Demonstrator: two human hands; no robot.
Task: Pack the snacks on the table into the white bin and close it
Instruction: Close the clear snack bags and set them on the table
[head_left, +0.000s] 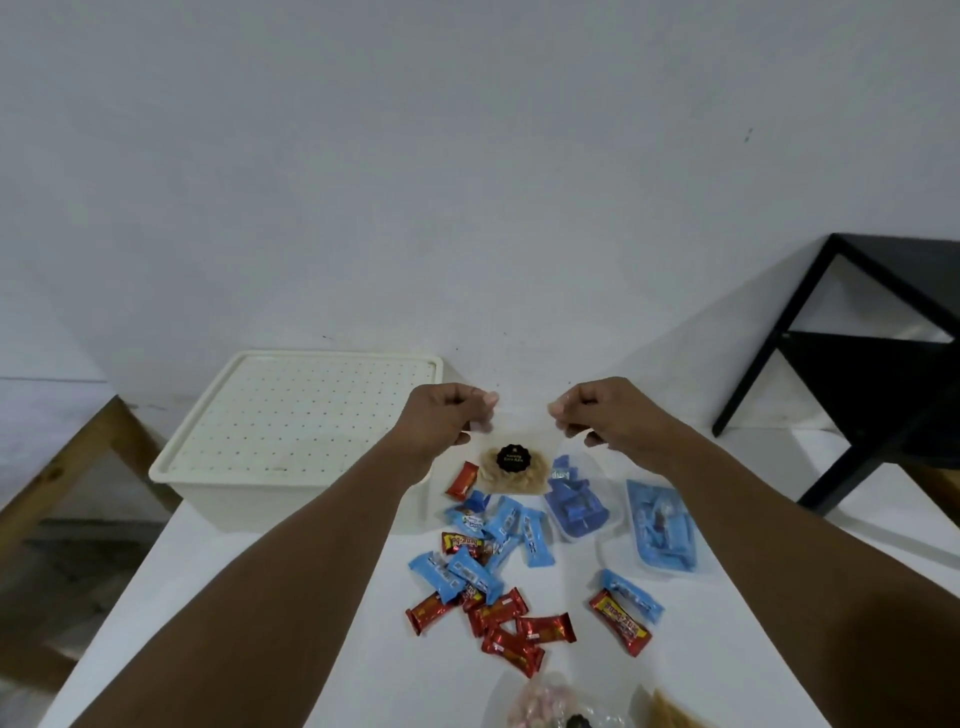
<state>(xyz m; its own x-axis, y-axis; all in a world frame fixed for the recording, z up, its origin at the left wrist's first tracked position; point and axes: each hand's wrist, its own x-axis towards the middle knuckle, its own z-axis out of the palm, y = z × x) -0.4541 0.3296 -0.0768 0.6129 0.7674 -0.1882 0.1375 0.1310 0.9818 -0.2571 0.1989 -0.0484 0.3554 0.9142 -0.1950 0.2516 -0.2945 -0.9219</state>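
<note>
While both hands pinch it by its top corners, the clear bag (514, 467) of brown snack hangs spread between them at the far side of the table (311, 649), just right of the white bin (208, 488). Its upper edge runs side to side from hand to hand, its filled lower end points down toward the tabletop, and its round black label (513, 458) faces the person. I cannot tell whether the bottom touches the table.

The left hand (441, 421) grips the left corner between thumb and curled fingers; the right hand (602, 421) does the same at the right corner, fingers tucked narrow.

Just below the bag lies a scatter of blue wrappers (488, 545), mostly lying lengthwise away from the person, with one red bar (461, 479) beside the bag's left edge. To the right sit two clear trays of blue snacks (576, 499) (662, 530), long axes running near to far. Nearer the person is a cluster of red bars (514, 623), crossing at angles, and a red-and-yellow bar (621, 621) lying diagonally beside another blue wrapper.

The bin's dotted lid (291, 410) sits on it. More packets (545, 701) are cut off at the bottom edge. A black frame stand (857, 364) is off to the right, a wooden table leg (78, 467) to the left
</note>
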